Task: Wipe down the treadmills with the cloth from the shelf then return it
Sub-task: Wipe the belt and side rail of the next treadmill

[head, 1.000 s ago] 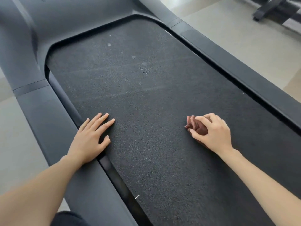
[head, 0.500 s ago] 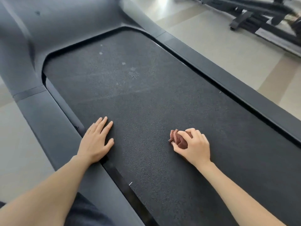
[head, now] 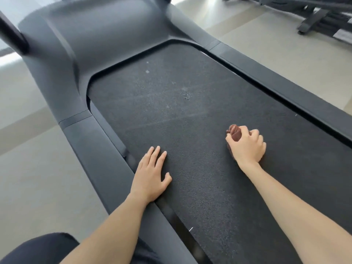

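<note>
A treadmill fills the view, its dark textured belt [head: 190,149] running from the grey motor hood [head: 106,31] toward me. My right hand [head: 247,147] grips a bunched reddish-brown cloth [head: 234,132] and holds it down on the belt's right half. Most of the cloth is hidden under the fingers. My left hand [head: 151,176] rests flat on the belt's left edge, fingers straight, its heel on the left side rail [head: 89,147]. Pale dusty specks [head: 185,95] mark the belt further ahead.
The right side rail [head: 285,82] borders the belt. Beige floor [head: 32,178] lies on both sides. Another machine's dark frame [head: 320,14] stands at the top right. A dark upright post [head: 11,35] rises at the far left. My dark-clothed knee [head: 38,248] shows at the bottom left.
My right hand slid the cloth left across the belt, then back toward the right. The view tilted up, showing more of the hood. My left hand stayed planted.
</note>
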The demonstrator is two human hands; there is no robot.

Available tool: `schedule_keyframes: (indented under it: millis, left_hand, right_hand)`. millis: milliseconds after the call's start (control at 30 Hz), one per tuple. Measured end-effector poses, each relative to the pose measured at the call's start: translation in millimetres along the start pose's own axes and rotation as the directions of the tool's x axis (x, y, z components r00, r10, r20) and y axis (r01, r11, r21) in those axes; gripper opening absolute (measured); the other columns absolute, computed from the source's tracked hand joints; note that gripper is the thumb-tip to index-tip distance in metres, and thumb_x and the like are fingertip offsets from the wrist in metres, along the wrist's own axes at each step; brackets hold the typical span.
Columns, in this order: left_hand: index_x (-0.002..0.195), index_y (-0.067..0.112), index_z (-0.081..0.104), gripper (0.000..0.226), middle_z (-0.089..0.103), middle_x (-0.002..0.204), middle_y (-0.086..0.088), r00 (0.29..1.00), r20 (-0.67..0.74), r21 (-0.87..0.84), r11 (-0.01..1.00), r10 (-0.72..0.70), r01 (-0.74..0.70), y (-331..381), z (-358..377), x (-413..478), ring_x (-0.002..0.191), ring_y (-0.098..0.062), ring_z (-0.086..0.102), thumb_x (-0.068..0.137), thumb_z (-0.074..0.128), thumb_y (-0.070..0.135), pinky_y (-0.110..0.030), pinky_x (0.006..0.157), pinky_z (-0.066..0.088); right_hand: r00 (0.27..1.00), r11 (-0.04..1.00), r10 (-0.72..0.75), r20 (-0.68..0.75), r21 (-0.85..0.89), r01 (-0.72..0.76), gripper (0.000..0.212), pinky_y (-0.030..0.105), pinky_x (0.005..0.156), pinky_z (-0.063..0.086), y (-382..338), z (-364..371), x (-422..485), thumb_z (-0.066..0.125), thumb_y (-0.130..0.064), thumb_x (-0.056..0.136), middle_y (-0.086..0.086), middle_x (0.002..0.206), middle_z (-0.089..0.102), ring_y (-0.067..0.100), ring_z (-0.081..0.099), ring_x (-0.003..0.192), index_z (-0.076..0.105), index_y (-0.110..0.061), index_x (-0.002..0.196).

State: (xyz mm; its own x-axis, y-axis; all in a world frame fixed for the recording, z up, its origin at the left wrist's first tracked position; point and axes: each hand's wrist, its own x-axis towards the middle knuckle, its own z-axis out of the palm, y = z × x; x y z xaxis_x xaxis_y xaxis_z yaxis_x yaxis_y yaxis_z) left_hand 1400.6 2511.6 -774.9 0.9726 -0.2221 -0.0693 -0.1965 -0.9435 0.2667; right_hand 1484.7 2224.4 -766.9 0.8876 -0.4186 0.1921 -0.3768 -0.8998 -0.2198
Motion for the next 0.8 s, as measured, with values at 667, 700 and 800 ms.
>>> schedule_keyframes:
  millis: [667, 700, 800]
  left_hand:
    - [0.144, 0.031, 0.035, 0.071, 0.027, 0.154, 0.006, 0.992, -0.105, 0.099, 0.992, -0.066, 0.077, -163, -46, 32, 0.145, -0.014, 0.010, 0.081, 0.013, 0.056, -0.038, 0.118, -0.005]
    - [0.144, 0.031, 0.034, 0.070, 0.027, 0.154, 0.006, 0.992, -0.109, 0.105, 0.991, -0.070, 0.082, -162, -46, 32, 0.145, -0.014, 0.010, 0.082, 0.014, 0.055, -0.038, 0.118, -0.006]
    - [0.146, 0.033, 0.029, 0.064, 0.022, 0.155, 0.007, 0.992, -0.103, 0.121, 0.989, -0.073, 0.086, -160, -44, 33, 0.145, -0.013, 0.006, 0.086, 0.020, 0.054, -0.037, 0.117, -0.010]
  right_hand:
    - [0.699, 0.676, -0.711, -0.083, 0.195, 0.711, 0.032, 0.033, 0.062, 0.042, -195, 40, -100, 0.061, -0.054, 0.068, -0.001, 0.082, 0.055, 0.023, 0.053, 0.073, 0.063, -0.029, 0.089]
    - [0.707, 0.687, -0.703, -0.085, 0.179, 0.704, 0.033, 0.033, 0.062, 0.042, -205, 45, -89, 0.060, -0.055, 0.070, 0.000, 0.081, 0.055, 0.023, 0.054, 0.073, 0.063, -0.029, 0.090]
    - [0.722, 0.711, -0.687, -0.079, 0.131, 0.691, 0.034, 0.032, 0.064, 0.042, -228, 54, -62, 0.059, -0.056, 0.071, 0.000, 0.081, 0.054, 0.023, 0.054, 0.075, 0.065, -0.029, 0.091]
